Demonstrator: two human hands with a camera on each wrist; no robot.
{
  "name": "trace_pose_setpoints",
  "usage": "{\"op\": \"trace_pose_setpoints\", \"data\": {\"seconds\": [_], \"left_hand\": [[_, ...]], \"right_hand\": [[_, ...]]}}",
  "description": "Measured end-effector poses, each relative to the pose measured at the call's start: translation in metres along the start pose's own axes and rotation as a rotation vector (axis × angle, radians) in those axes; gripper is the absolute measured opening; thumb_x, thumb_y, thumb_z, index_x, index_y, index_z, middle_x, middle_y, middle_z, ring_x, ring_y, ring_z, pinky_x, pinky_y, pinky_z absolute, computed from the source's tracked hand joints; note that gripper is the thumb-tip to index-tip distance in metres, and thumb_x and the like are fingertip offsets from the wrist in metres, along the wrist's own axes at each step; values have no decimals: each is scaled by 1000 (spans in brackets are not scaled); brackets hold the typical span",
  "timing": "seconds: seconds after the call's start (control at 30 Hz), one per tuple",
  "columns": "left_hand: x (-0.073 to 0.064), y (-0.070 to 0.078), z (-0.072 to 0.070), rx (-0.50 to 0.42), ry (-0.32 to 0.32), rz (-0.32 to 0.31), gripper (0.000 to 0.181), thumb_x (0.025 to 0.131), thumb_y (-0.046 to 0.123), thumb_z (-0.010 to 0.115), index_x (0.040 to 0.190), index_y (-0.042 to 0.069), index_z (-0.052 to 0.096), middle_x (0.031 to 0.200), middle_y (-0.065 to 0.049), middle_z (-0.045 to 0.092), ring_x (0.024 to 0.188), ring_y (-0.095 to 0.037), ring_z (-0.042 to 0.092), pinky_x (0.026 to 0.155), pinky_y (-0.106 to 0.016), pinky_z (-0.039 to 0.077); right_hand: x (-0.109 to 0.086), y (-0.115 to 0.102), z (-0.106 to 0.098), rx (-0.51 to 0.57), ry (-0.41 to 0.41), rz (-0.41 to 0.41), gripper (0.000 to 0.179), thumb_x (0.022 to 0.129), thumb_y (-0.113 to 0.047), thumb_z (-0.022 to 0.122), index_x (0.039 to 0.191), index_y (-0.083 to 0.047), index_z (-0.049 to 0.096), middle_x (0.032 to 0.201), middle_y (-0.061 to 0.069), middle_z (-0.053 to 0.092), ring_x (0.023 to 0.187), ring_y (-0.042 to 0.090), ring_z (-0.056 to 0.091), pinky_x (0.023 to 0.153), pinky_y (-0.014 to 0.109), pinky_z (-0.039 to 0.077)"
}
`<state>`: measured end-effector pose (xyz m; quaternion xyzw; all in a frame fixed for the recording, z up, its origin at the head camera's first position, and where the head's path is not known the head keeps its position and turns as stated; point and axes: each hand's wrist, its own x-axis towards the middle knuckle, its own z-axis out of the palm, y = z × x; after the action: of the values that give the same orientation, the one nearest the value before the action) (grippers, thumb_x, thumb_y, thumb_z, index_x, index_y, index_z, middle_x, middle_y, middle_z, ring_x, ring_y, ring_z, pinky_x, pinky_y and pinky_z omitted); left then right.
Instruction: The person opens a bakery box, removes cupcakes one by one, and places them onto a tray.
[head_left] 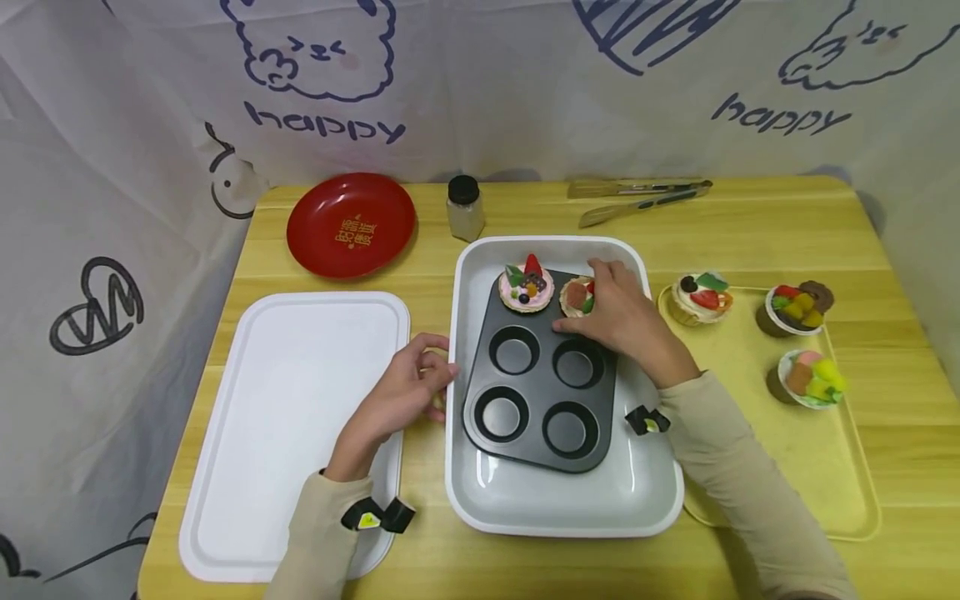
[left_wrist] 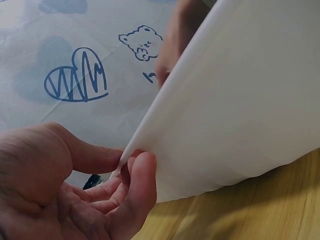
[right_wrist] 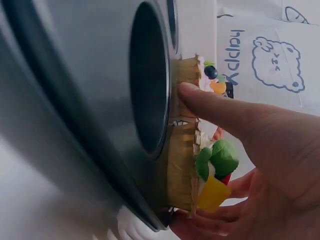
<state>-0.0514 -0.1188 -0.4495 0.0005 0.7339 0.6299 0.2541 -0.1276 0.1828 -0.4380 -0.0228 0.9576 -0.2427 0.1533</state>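
Note:
A dark muffin tin (head_left: 546, 375) lies inside a deep white tray (head_left: 555, 508). In its far left cup sits a cupcake with pink cream and a strawberry (head_left: 526, 289). My right hand (head_left: 626, 312) curls its thumb and fingers round a second cupcake (head_left: 576, 297) at the far right cup. The right wrist view shows this cupcake's pleated tan wrapper (right_wrist: 181, 170) low against the tin, with green and yellow toppings above. My left hand (head_left: 405, 383) pinches the white tray's left rim, thumb on one side and fingers on the other (left_wrist: 142, 172).
On a yellow tray (head_left: 757, 467) at the right stand a creamy cupcake (head_left: 701, 298) and two fruit-topped ones in dark cups (head_left: 795, 308). A flat white tray (head_left: 292, 417) lies left. Behind are a red plate (head_left: 351, 225), a black-capped jar (head_left: 465, 208) and tongs (head_left: 641, 200).

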Motion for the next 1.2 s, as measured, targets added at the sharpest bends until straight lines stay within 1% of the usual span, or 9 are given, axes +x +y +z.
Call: {"op": "trace_pose_setpoints", "data": {"seconds": [0.1,0.2,0.33,0.4,0.47,0.63,1.0,1.2], "left_hand": [[0,0,0,1,-1,-1,38,99,6,58,133,-1,43,94,-22,58,62,-22,59,53,-45,61],[0,0,0,3,-2,-3,38,99,6,58,132,-1,43,94,-22,58,62,-23,59,53,-45,61],[0,0,0,-4,3,-7,37,99,6,58,132,0,43,95,-22,58,62,-23,59,53,-46,61],[0,0,1,-4,2,-4,37,99,6,58,132,0,43,95,-22,58,62,-22,59,52,-46,61],[0,0,1,-2,4,-5,37,99,6,58,132,0,43,95,-22,59,61,-21,59,52,-47,61],[0,0,1,-4,6,-10,37,99,6,58,132,0,43,97,-23,59,62,-23,59,53,-47,61],[0,1,1,-16,2,-12,37,99,6,58,132,-1,43,96,-24,58,64,-25,60,52,-45,61],[0,1,1,-16,1,-13,37,99,6,58,133,0,43,96,-24,58,64,-23,60,52,-43,61]], "right_hand": [[-1,2,3,-11,21,13,109,77,-45,85,151,7,25,147,34,31,132,46,36,108,61,39],[-2,3,4,-21,53,16,104,76,-45,85,146,11,31,140,35,35,125,46,41,107,60,41],[-4,2,5,-61,67,34,94,76,-48,83,132,16,44,124,33,43,107,42,50,97,57,49],[-4,2,4,-82,54,55,88,79,-48,80,127,18,47,118,30,44,98,40,53,90,55,53],[-4,1,4,-87,35,77,84,81,-47,77,125,18,47,114,29,43,93,39,54,85,52,55],[-3,0,2,-63,12,106,77,81,-41,74,123,17,47,113,27,43,90,38,55,81,51,56],[-1,2,3,-45,28,90,72,79,-39,75,119,16,50,111,27,44,90,38,54,81,51,55],[-1,4,4,2,52,94,68,79,-40,74,114,14,52,109,25,44,90,37,52,78,49,54]]}}
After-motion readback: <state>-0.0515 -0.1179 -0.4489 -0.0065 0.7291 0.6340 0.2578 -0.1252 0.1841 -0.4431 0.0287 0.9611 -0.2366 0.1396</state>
